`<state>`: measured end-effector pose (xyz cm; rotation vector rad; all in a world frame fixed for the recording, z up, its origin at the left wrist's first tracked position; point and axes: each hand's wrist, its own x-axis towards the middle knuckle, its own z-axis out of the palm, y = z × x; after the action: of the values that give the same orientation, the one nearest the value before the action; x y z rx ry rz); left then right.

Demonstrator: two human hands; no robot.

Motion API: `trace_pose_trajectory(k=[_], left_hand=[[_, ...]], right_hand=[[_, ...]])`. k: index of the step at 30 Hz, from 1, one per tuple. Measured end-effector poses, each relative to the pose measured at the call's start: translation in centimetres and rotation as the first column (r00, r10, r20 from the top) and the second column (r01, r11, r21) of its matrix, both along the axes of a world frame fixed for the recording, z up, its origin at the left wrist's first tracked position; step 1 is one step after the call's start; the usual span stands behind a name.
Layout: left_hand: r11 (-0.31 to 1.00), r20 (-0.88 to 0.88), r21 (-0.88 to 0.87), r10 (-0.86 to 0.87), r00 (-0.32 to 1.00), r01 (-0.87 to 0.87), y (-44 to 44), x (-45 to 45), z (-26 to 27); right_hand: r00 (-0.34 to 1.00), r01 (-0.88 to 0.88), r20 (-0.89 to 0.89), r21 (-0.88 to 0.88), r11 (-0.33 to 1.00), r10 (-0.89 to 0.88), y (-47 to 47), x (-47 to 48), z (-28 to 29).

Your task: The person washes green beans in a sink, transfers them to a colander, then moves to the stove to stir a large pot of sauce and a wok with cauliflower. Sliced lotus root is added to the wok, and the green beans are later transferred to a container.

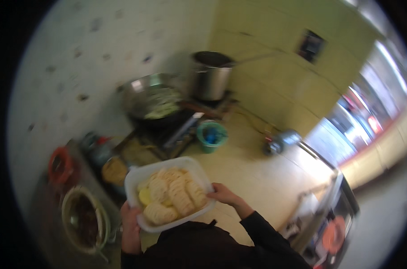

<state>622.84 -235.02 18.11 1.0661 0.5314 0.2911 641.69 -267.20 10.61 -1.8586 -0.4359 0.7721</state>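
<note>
A white plastic tub (203, 169) is held level in front of my body. Several pale, ridged pieces of food (180, 196), possibly peeled bamboo shoots, fill it, with smooth yellow pieces (144, 196) among them. On the near left side, my left hand (131, 215) grips the tub's rim. The right-hand rim is pinched by my right hand (223, 194), thumb uppermost. Beyond the tub, a large metal wok (139, 90) with pale green food (161, 104) inside rests on a stove (180, 131).
Behind the stove stands a tall steel pot (210, 79). A green bucket (210, 134) and a gas cylinder (282, 142) are on the floor. At left, a counter carries a red basin (60, 164) and a pale bucket (67, 220) with dark contents. A shelf (319, 232) stands at right.
</note>
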Motion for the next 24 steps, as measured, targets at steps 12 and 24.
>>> trace_pose_trajectory(k=[12, 24], left_hand=[[0.911, -0.025, 0.196, 0.374, 0.927, -0.363, 11.7, 18.7, 4.6], [0.772, 0.046, 0.271, 0.586, 0.809, -0.575, 18.0, 37.6, 6.4]], right_hand=[[0.968, -0.191, 0.18, 0.074, 0.979, 0.175, 16.5, 27.7, -2.8], [0.823, 0.01, 0.383, -0.747, 0.664, 0.419, 16.3, 60.0, -15.0]])
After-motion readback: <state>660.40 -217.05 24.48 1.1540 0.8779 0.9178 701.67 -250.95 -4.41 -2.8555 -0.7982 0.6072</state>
